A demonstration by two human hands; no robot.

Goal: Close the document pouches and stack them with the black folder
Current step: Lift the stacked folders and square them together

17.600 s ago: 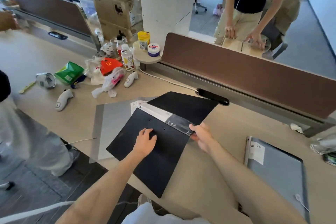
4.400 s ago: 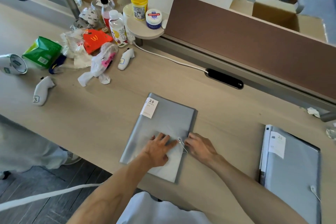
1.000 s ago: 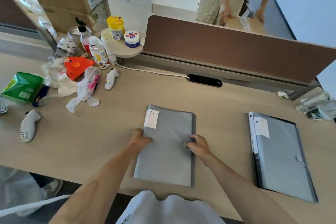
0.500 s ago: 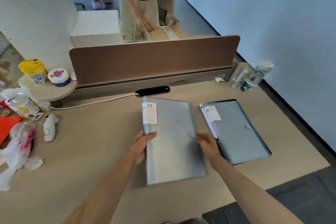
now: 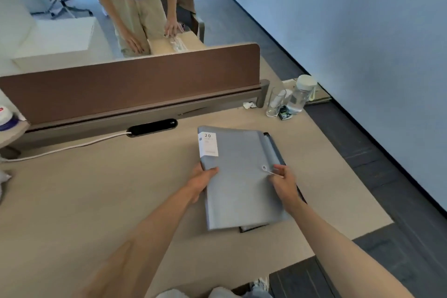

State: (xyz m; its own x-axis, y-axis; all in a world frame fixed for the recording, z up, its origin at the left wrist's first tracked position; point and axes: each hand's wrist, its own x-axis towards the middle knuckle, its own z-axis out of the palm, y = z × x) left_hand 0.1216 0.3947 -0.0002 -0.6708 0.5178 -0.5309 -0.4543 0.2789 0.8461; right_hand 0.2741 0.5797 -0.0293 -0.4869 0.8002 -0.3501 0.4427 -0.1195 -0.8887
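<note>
At the far left edge of the desk [image 5: 72,189] a small round shelf with a blue-and-white tub [image 5: 6,116] is only partly seen, and a white cable [image 5: 72,146] is run along the desk into the black cable port [image 5: 152,127] at the foot of the brown divider [image 5: 130,87]. Nearer the middle, the left hand [image 5: 202,181] is clamped on the left edge of the grey pouch [image 5: 242,184], thumb pressed flat on the top face and the other fingers hidden beneath, so that the pouch is carried from its spine side just below the white label [image 5: 208,144] marked 20. The pouch appears closed, its flap lying flat at the button [image 5: 264,167]. It is held over the stack [image 5: 254,227] at the right of the desk, of which only a dark strip at the right and a corner at the near edge are left showing; whether the pouch already rests on it or is just above cannot be told. The right hand [image 5: 284,182] is set on the pouch's right edge, fingers curled and pinching at the thin string [image 5: 272,172] beside the button, probably to keep the closure from loosening while the edges are lined up. Judged from this, the stacking step is nearly done, with squaring still needed. Far right, a glass [image 5: 275,101] and a water bottle [image 5: 301,94] are kept well apart from the work.
</note>
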